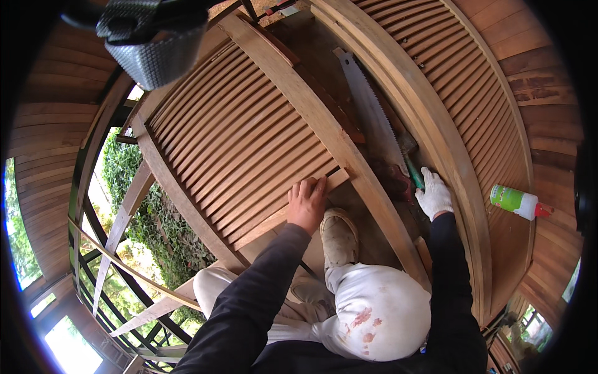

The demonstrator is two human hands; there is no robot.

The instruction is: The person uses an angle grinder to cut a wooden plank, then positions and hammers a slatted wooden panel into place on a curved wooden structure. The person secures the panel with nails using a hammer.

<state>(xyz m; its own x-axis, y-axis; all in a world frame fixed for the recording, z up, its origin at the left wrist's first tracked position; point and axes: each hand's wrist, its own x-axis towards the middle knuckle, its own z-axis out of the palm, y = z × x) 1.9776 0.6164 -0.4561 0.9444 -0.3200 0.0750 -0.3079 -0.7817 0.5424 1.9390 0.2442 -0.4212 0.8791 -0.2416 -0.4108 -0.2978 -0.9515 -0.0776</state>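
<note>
My bare left hand is closed over a wooden slat at the near end of a slatted wooden panel. The slat's right end rests against the panel's long side rail. On the right, my white-gloved right hand is closed around the green handle of what looks like a hammer. Its dark head lies beside a handsaw, whose toothed blade stretches away from me. The saw's reddish handle is just left of the glove.
A second slatted panel and thick wooden rails stand to the right. A green-and-white bottle with a red cap lies on that panel. My shoe is beside the slat. Timber bars and greenery are at the left.
</note>
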